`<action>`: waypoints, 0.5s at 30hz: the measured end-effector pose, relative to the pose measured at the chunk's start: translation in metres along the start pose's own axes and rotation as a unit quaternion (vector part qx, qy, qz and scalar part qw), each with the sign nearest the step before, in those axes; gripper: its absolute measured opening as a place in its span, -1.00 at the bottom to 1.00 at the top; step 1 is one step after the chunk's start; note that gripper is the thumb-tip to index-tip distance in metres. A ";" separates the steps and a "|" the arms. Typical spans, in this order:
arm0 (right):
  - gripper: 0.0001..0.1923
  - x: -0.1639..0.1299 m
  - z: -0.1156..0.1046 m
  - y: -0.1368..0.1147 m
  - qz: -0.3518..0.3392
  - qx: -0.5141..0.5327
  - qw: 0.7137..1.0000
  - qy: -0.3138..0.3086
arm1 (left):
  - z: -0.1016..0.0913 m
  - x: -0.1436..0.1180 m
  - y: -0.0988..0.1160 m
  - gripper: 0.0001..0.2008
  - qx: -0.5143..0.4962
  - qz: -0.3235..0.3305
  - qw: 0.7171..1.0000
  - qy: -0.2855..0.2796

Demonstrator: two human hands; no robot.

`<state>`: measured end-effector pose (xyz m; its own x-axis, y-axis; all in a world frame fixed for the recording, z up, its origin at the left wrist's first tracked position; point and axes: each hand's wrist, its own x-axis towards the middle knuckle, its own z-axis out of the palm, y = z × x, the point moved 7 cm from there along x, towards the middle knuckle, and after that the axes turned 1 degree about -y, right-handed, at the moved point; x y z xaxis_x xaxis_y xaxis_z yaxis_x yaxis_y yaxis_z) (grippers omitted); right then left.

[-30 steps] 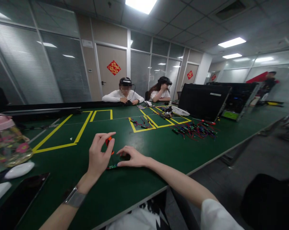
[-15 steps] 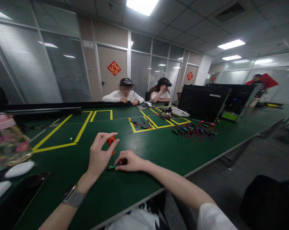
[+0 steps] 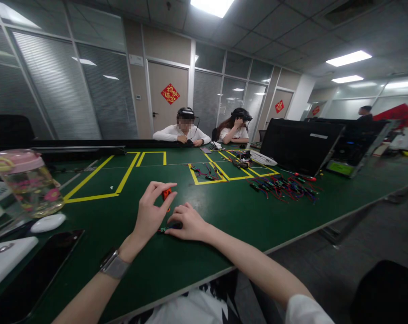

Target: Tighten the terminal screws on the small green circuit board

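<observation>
My left hand is raised a little above the green table, with thumb and fingers pinched on a small orange-handled tool that points down. My right hand lies flat on the table just right of it, fingers pressing down a small green circuit board with a dark part under the fingertips. The tool's tip is hidden behind my hands. A metal watch sits on my left wrist.
A pink-lidded glass jar, a white mouse, a white device and a dark tablet lie at the left. Yellow tape boxes mark the table. A pile of wired boards and a black case stand right. Two people sit across.
The view has shifted slightly left and up. My right hand has curled closer over the board, toward my left hand. The orange tool stays pinched in my left hand.
</observation>
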<state>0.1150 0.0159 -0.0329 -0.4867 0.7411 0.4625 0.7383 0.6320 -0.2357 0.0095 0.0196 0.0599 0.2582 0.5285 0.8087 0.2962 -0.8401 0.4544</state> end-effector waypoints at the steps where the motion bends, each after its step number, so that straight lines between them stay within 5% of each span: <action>1: -0.75 0.000 0.002 0.002 0.012 0.037 0.999 -0.002 | 0.000 0.000 -0.001 -0.78 -0.001 -0.005 1.000 -0.001; 7: -0.86 0.000 0.011 0.010 0.062 0.207 0.976 -0.016 | 0.009 -0.003 -0.007 -0.65 -0.076 -0.042 0.995 -0.048; 15: -0.85 -0.001 0.013 0.014 0.060 0.232 0.971 -0.007 | -0.005 -0.004 -0.004 -0.75 0.025 -0.012 0.999 0.029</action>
<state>0.1204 0.0268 -0.0477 -0.4186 0.8172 0.3962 0.5020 0.5718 -0.6489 0.0029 0.0199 0.0564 0.1971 0.5389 0.8190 0.3484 -0.8193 0.4553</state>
